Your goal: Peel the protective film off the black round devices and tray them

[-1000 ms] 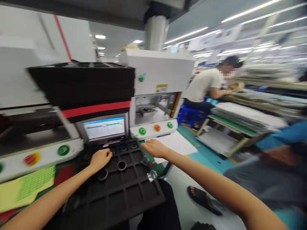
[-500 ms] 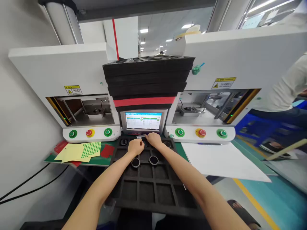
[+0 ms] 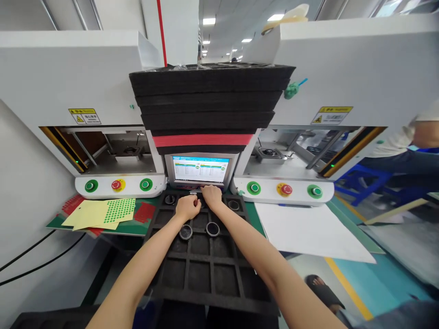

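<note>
My left hand (image 3: 188, 208) is closed in a fist over the far rows of a black foam tray (image 3: 192, 294); whatever its fingers hold is hidden. Beside it, my right hand (image 3: 211, 197) has its fingers bent at the tray's far edge, just below the small screen (image 3: 200, 169), and what they grip cannot be seen. Two round dark parts with metal rims, a left one (image 3: 185, 232) and a right one (image 3: 212, 229), lie in the tray on the near side of my hands. Further round parts sit in the far corner pockets, at left (image 3: 169, 199) and at right (image 3: 233, 205).
White press machines stand at left (image 3: 103, 59) and right (image 3: 329, 68), with green and red buttons. A stack of black foam trays (image 3: 212, 105) rises above the screen. Yellow sticker sheets (image 3: 99, 214) lie left, white paper (image 3: 308, 230) right. Another person (image 3: 394, 146) sits at far right.
My view has shifted, bringing the machines nearer and lower in the picture. Both hands keep about the same place at the tray's far edge; the round parts have not moved within the tray.
</note>
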A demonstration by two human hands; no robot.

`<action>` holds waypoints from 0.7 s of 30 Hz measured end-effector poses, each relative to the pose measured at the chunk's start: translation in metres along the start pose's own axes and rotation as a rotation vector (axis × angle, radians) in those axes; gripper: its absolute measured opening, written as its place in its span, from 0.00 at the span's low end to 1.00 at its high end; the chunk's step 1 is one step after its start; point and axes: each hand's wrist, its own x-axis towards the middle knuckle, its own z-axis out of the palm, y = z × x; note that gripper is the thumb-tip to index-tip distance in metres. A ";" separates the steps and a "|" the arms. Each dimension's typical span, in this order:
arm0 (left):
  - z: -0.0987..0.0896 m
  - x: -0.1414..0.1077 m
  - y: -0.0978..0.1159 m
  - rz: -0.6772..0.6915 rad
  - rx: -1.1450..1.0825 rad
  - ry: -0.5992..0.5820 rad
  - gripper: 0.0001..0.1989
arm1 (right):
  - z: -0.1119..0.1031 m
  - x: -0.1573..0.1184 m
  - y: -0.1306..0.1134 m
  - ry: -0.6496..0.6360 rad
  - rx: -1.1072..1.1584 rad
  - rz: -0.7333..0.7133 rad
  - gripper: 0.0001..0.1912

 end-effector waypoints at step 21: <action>-0.070 -0.073 0.028 -0.066 0.152 -0.054 0.17 | 0.033 -0.344 0.072 0.970 0.130 -0.396 0.28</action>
